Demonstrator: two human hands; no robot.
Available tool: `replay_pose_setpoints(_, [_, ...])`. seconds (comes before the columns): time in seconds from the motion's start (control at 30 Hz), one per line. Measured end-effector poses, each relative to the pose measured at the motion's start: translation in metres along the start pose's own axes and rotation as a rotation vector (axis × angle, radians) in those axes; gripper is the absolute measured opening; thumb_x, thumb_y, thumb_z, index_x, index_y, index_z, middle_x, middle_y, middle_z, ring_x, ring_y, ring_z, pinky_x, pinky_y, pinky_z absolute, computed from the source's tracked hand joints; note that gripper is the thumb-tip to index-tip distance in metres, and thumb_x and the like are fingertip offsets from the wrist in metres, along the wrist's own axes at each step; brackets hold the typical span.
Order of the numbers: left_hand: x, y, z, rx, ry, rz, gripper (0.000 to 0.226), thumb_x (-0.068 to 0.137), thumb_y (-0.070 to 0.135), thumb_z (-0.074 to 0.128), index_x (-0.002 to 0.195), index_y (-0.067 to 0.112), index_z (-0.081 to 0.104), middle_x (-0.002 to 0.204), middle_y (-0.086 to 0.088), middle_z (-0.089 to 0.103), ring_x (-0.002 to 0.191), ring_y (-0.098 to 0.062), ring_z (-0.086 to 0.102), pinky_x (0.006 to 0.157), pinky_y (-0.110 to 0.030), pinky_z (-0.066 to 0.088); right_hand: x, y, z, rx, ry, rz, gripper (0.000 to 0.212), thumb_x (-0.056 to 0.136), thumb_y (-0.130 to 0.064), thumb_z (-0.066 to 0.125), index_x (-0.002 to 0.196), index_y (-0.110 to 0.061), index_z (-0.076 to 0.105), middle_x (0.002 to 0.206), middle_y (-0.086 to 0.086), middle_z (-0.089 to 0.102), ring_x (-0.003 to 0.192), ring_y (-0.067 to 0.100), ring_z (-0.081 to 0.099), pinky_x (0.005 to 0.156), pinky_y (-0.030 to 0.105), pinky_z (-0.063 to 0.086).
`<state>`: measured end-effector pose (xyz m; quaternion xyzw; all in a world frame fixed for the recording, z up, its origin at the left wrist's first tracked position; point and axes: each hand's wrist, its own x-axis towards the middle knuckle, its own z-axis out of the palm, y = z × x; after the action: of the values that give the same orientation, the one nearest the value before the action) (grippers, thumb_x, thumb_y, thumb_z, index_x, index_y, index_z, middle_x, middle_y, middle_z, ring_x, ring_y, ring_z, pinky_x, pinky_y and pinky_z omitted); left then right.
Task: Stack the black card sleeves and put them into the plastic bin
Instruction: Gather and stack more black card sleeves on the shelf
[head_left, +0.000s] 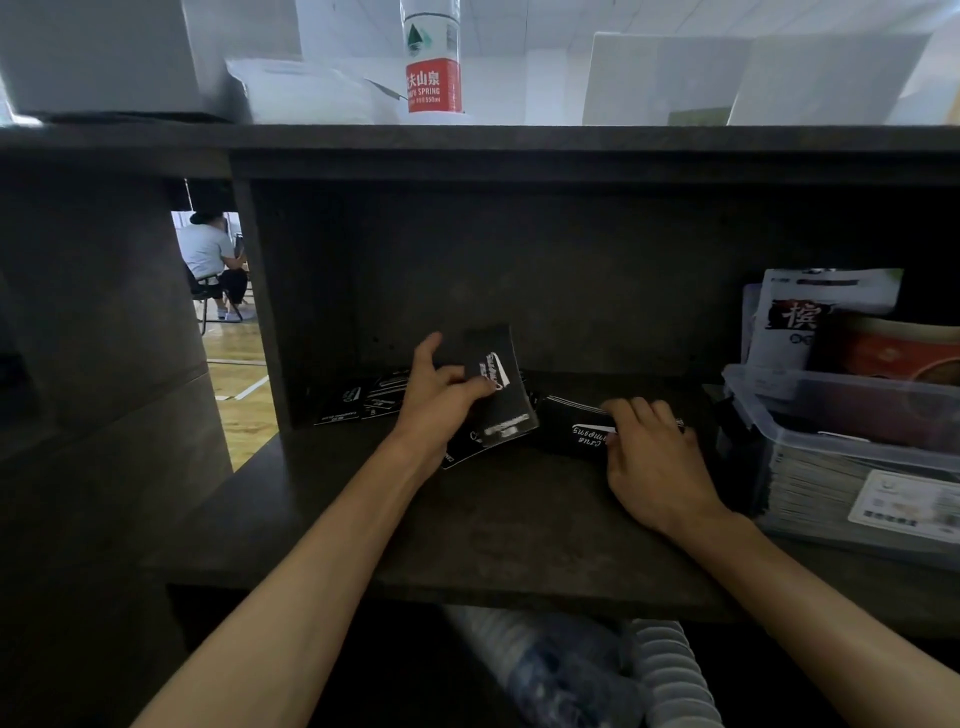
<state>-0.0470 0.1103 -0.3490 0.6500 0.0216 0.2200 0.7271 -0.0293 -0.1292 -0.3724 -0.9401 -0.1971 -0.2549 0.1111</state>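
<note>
Black card sleeves with white lettering lie on a dark shelf (467, 525) inside a desk cubby. My left hand (436, 400) grips a small stack of sleeves (498, 384), lifted and tilted off the shelf. To its right, my right hand (649, 457) has its fingers curled over the edge of another pile of sleeves (571, 426) lying flat. More loose sleeves (358, 402) sit at the back left of the shelf. The clear plastic bin (831, 447) stands at the right end of the shelf, holding flat packets.
The cubby's back wall and the shelf above close in the space. A water bottle (432, 62) stands on the desk top. Snack packets (810, 317) rise behind the bin. A person (213, 260) sits far off through the left gap. Bottles lie below the shelf.
</note>
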Motion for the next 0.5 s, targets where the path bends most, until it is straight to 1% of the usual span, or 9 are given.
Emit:
replay_pose_setpoints(0.03, [0.0, -0.002, 0.002, -0.005, -0.036, 0.013, 0.102, 0.077, 0.0, 0.076, 0.149, 0.043, 0.018, 0.101, 0.003, 0.073, 0.095, -0.01, 0.07, 0.085, -0.037, 0.058, 0.0, 0.0, 0.0, -0.002, -0.003, 0.003, 0.043, 0.097, -0.029, 0.049, 0.138, -0.024, 0.041, 0.131, 0.001, 0.05, 0.12, 0.02, 0.043, 0.098, 0.046, 0.044])
replay_pose_setpoints(0.1, [-0.001, -0.007, 0.009, -0.01, -0.093, 0.038, 0.107, 0.076, -0.004, 0.076, 0.15, 0.045, 0.016, 0.115, 0.001, 0.069, 0.102, -0.009, 0.068, 0.091, -0.038, 0.056, 0.0, 0.0, 0.0, -0.005, -0.006, 0.0, 0.043, 0.096, -0.029, 0.048, 0.138, -0.024, 0.041, 0.13, 0.001, 0.049, 0.12, 0.02, 0.043, 0.097, 0.047, 0.043])
replay_pose_setpoints(0.17, [-0.004, -0.011, 0.016, 0.041, -0.119, 0.066, 0.1, 0.076, -0.004, 0.077, 0.146, 0.042, 0.024, 0.119, 0.003, 0.065, 0.101, -0.006, 0.068, 0.088, -0.033, 0.056, 0.0, 0.0, 0.001, -0.007, -0.004, -0.007, 0.042, 0.096, -0.028, 0.046, 0.138, -0.023, 0.042, 0.129, 0.001, 0.05, 0.119, 0.021, 0.043, 0.095, 0.047, 0.043])
replay_pose_setpoints(0.23, [-0.008, -0.014, 0.023, 0.159, -0.079, 0.139, 0.084, 0.076, 0.001, 0.079, 0.136, 0.034, 0.032, 0.115, 0.001, 0.065, 0.093, -0.003, 0.068, 0.08, -0.023, 0.057, 0.0, 0.0, 0.0, 0.007, -0.002, -0.006, 0.041, 0.098, -0.03, 0.042, 0.138, -0.023, 0.043, 0.129, 0.001, 0.051, 0.118, 0.02, 0.043, 0.095, 0.047, 0.043])
replay_pose_setpoints(0.3, [-0.014, -0.016, 0.027, 0.399, 0.018, 0.246, 0.069, 0.077, 0.013, 0.081, 0.125, 0.029, 0.034, 0.108, -0.002, 0.067, 0.086, -0.002, 0.068, 0.074, -0.014, 0.055, 0.0, 0.0, 0.0, 0.038, 0.003, 0.003, 0.041, 0.098, -0.036, 0.036, 0.137, -0.024, 0.044, 0.13, 0.001, 0.052, 0.118, 0.019, 0.043, 0.097, 0.047, 0.042])
replay_pose_setpoints(0.33, [-0.018, -0.017, 0.029, 0.524, 0.063, 0.283, 0.065, 0.077, 0.021, 0.082, 0.123, 0.027, 0.035, 0.109, -0.001, 0.066, 0.089, -0.004, 0.067, 0.076, -0.017, 0.055, 0.0, -0.001, -0.001, 0.053, 0.0, 0.012, 0.043, 0.099, -0.041, 0.033, 0.137, -0.025, 0.044, 0.13, 0.001, 0.052, 0.119, 0.018, 0.043, 0.098, 0.047, 0.042])
replay_pose_setpoints(0.4, [-0.024, -0.017, 0.03, 0.786, 0.116, 0.314, 0.061, 0.078, 0.037, 0.079, 0.123, 0.02, 0.042, 0.117, -0.002, 0.061, 0.101, -0.013, 0.063, 0.087, -0.03, 0.055, 0.001, -0.001, -0.001, 0.063, -0.007, 0.023, 0.045, 0.098, -0.049, 0.034, 0.136, -0.027, 0.045, 0.131, 0.0, 0.051, 0.122, 0.017, 0.043, 0.1, 0.046, 0.04])
replay_pose_setpoints(0.43, [-0.026, -0.017, 0.03, 0.951, 0.119, 0.332, 0.057, 0.081, 0.045, 0.075, 0.123, 0.018, 0.047, 0.119, -0.004, 0.059, 0.103, -0.017, 0.061, 0.089, -0.036, 0.054, 0.001, -0.002, -0.001, 0.056, -0.005, 0.02, 0.046, 0.098, -0.052, 0.036, 0.135, -0.027, 0.045, 0.131, 0.0, 0.052, 0.122, 0.017, 0.043, 0.1, 0.046, 0.04])
replay_pose_setpoints(0.5, [-0.031, -0.018, 0.033, 1.265, 0.06, 0.426, 0.047, 0.088, 0.055, 0.061, 0.117, 0.018, 0.06, 0.117, -0.005, 0.057, 0.102, -0.02, 0.06, 0.093, -0.04, 0.049, 0.0, -0.002, -0.001, 0.037, 0.003, 0.006, 0.045, 0.097, -0.053, 0.039, 0.134, -0.028, 0.046, 0.13, -0.001, 0.052, 0.121, 0.018, 0.043, 0.1, 0.047, 0.04])
